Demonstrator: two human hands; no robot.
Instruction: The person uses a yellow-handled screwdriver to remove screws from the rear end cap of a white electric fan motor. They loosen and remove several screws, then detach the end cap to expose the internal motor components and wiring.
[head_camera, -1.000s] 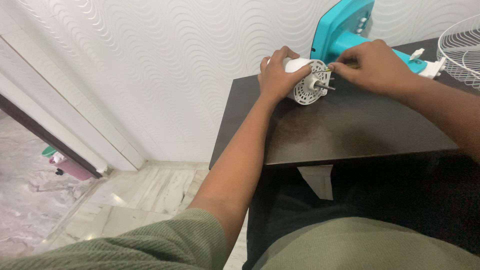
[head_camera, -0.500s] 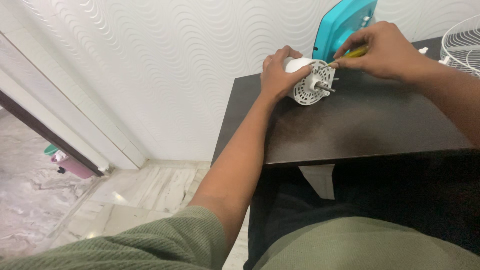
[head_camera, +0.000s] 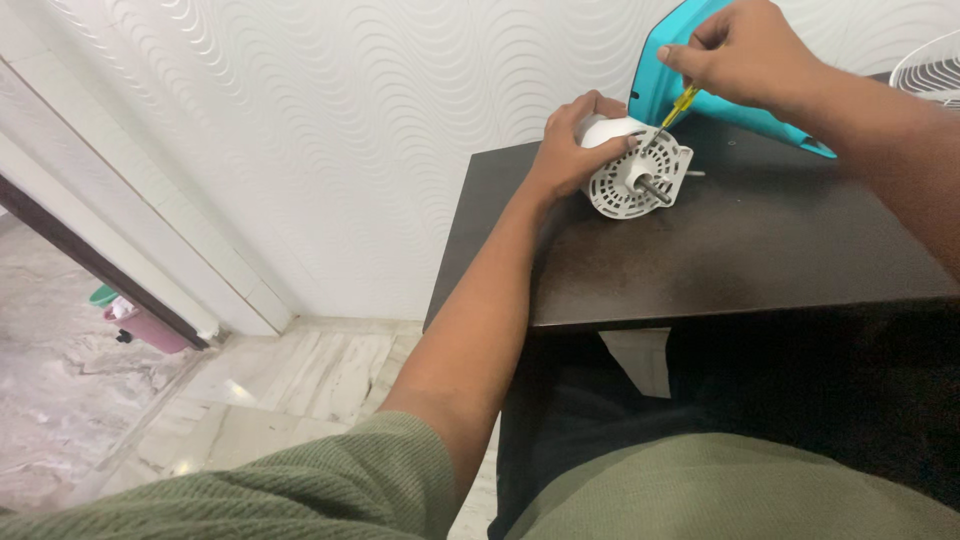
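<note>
The white fan motor housing (head_camera: 630, 165) lies on its side near the far left corner of the dark tabletop (head_camera: 720, 250). It looks rigid, rather heavy and smooth; the rounded body gives the best hold. The left hand (head_camera: 572, 150) wraps it with closed fingers. Above the housing, the right hand (head_camera: 740, 50) pinches a yellow screwdriver (head_camera: 680, 105), whose tip is hard to see. Behind the housing, the turquoise fan base (head_camera: 690, 70) is cut off.

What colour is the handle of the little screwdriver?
Yellow. The thin yellow-handled screwdriver is pinched in the right hand, clearest in the head view.
</note>
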